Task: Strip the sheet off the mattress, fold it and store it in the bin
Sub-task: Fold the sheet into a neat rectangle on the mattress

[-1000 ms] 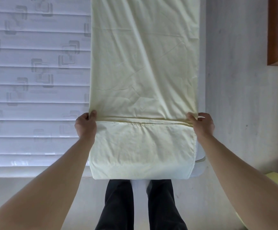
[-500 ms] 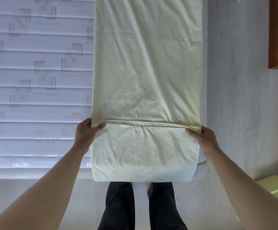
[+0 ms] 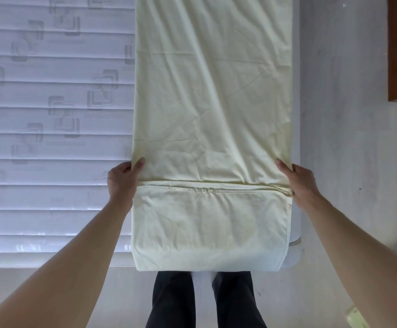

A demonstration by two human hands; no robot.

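Midway through folding on the bare mattress (image 3: 50, 138): soft, light pale sheet (image 3: 211, 102) pinched at both side edges by left hand (image 3: 121, 181) and right hand (image 3: 299, 181), likely best gripped there.

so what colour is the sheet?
Pale yellow, plain, no print; the sheet shows in the head view.

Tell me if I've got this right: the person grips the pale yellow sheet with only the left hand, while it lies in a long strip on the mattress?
Not quite: the head view shows both hands gripping the sheet, left hand and right hand, one at each edge. The rest is right: it lies in a long strip on the mattress.
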